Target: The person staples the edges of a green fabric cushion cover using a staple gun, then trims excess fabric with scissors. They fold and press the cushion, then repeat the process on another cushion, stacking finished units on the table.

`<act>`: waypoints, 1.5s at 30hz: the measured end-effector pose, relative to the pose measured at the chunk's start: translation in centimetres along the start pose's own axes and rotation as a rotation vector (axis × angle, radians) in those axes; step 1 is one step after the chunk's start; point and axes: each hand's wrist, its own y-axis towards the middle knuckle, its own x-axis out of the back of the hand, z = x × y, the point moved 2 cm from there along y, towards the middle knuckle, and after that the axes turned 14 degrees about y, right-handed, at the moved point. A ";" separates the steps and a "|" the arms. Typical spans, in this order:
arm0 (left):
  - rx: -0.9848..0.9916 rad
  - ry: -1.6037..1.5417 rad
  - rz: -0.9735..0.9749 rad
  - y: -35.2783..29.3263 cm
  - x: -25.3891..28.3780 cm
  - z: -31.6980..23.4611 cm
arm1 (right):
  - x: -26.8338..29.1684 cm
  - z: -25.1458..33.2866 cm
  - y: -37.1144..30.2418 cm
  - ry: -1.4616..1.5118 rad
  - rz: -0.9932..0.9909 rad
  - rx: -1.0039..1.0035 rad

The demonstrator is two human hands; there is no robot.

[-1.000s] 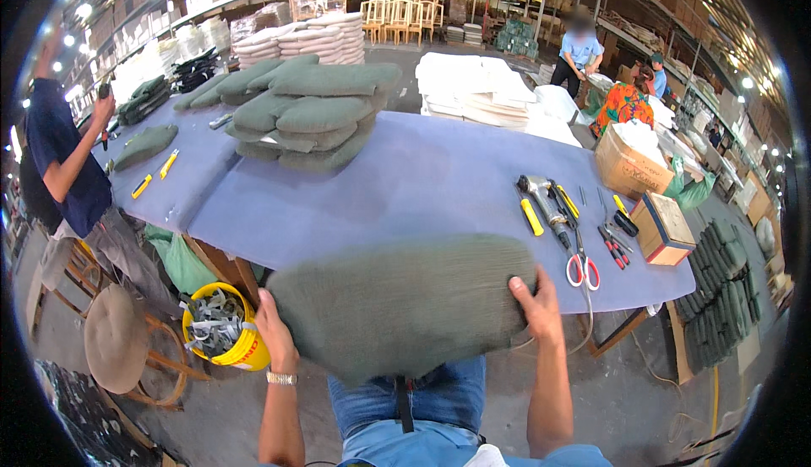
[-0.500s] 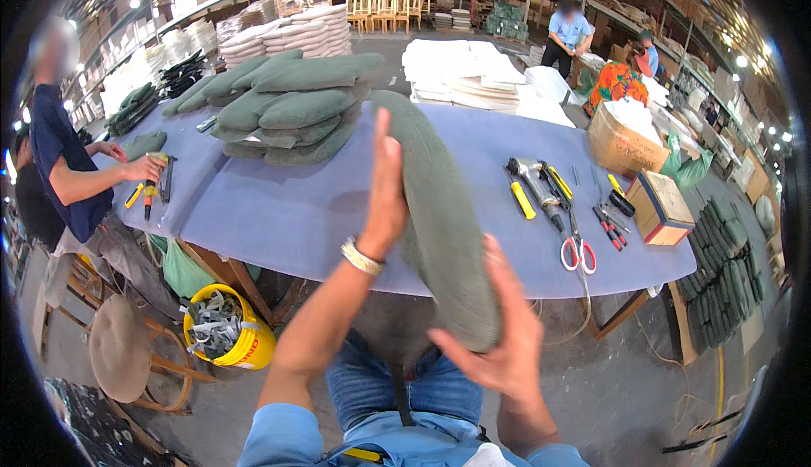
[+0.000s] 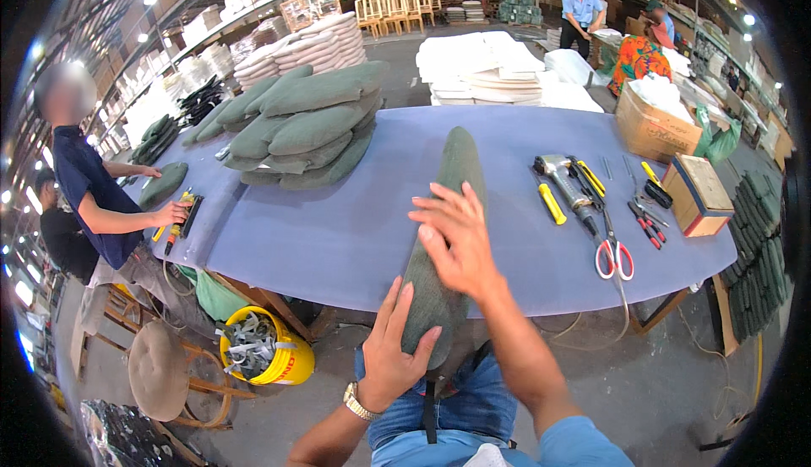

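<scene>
A dark green padded seat cushion (image 3: 463,156) points away from me, its far part over the blue-covered table (image 3: 338,239) and its near end above my lap. My left hand (image 3: 395,350), with a gold-coloured watch at the wrist, grips the near end, thumb on top and fingers along the left side. Across the middle of the cushion lies my right hand (image 3: 460,247), fingers stretched and slightly spread. The cushion's underside is hidden. Left of it on the table stands a pile of similar green cushions (image 3: 308,133).
On the right lie a pneumatic staple gun (image 3: 568,186), scissors (image 3: 613,257), red-handled pliers (image 3: 646,226), a yellow-handled tool (image 3: 552,205) and a small box (image 3: 697,195). A yellow bucket of scraps (image 3: 291,357) stands below left. A co-worker (image 3: 106,192) at the left holds a tool (image 3: 179,222).
The cushion has swung from leaning left to pointing nearly straight away and sits lower. My left hand has come down to its near end; my right hand has moved up onto its middle.
</scene>
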 end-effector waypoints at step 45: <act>0.360 0.176 0.261 6.4 -4.4 22.3 | 10.0 -15.2 -6.1 -0.561 0.254 -0.621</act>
